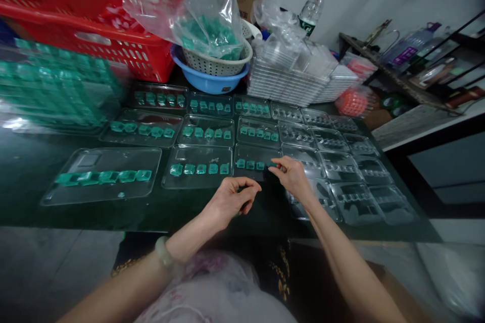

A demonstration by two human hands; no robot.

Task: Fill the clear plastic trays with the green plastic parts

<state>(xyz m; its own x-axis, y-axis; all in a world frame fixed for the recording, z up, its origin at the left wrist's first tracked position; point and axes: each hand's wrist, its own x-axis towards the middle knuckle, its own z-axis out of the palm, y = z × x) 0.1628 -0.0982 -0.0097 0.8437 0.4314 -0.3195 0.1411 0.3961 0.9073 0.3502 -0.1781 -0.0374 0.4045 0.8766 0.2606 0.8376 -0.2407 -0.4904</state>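
Thumb and forefinger of the right hand pinch a small green piece at the right end of a row in a clear plastic tray; the left hand hovers just in front, curled, and I cannot tell whether it holds anything. That tray lies flat on the dark table, its long axis running left to right, the row strung along the same line; fingertips hide which way the pinched piece points. Behind, a bottle wears a green label and a bigger jug a purple one, neither legible to me. Glossy, translucent and blocky, the green pieces sit in thin, shiny plastic; a slotted red basket stands back left.
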